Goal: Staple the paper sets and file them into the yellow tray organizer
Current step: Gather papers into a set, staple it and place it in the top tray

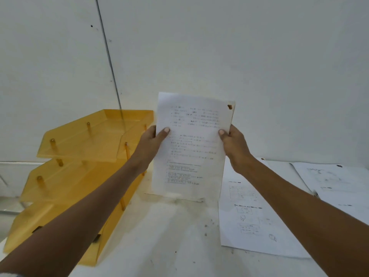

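Both hands — left hand (pixel 152 137), right hand (pixel 232 141) — grip the paper set (pixel 191 148) upright on the worktop (pixel 169 236), beside the yellow tray organizer (pixel 79 156).

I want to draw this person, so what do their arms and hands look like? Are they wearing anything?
Both arms are bare to the frame's edge: no sleeves, watch, rings or gloves show. The left hand and right hand have short, plain thumbnails.
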The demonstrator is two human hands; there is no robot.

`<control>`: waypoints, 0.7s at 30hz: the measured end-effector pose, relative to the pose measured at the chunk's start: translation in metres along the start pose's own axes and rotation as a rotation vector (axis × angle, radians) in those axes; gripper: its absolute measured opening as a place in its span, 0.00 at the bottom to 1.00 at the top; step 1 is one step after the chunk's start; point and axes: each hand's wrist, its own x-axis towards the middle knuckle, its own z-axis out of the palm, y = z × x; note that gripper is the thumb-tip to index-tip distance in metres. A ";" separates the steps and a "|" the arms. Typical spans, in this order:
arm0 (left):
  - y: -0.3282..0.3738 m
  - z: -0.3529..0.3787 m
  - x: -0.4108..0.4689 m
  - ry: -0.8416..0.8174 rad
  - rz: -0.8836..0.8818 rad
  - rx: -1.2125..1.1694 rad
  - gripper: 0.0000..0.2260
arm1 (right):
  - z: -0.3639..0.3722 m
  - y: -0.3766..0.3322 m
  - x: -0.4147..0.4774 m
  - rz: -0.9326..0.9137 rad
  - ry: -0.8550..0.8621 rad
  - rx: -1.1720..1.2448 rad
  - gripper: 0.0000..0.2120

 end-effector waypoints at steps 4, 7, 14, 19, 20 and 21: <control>0.007 0.012 -0.004 0.094 0.050 -0.041 0.12 | 0.007 -0.009 -0.011 -0.085 0.022 0.008 0.12; -0.003 0.017 -0.013 0.123 0.051 -0.044 0.12 | 0.013 0.003 -0.022 -0.100 0.045 -0.028 0.11; -0.047 0.018 -0.051 0.144 -0.072 -0.119 0.12 | 0.026 0.055 -0.047 -0.076 -0.096 -0.264 0.13; -0.043 0.014 -0.046 0.107 -0.093 -0.125 0.15 | 0.031 0.051 -0.045 -0.110 -0.053 -0.253 0.12; -0.038 0.011 -0.044 0.086 -0.093 -0.109 0.15 | 0.029 0.047 -0.043 -0.108 -0.035 -0.222 0.12; -0.031 0.006 -0.041 0.054 -0.094 -0.090 0.15 | 0.025 0.042 -0.040 -0.097 -0.023 -0.191 0.12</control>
